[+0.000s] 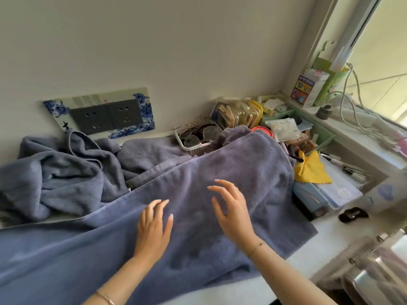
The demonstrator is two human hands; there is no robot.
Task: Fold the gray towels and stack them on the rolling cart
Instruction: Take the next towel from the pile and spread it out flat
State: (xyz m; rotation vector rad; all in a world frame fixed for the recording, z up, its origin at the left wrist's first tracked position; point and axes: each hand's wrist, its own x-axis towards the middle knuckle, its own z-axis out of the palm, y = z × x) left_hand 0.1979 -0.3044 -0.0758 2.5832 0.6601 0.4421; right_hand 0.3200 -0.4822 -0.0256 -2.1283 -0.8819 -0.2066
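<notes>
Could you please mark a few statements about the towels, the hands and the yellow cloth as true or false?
1. The left hand and the right hand are both over the spread towel. True.
2. The right hand grips a towel corner. False: it is open and holds nothing.
3. A crumpled towel lies left of the spread towel, nearer the wall. True.
4. The yellow cloth lies left of the towels. False: it lies to their right.
</notes>
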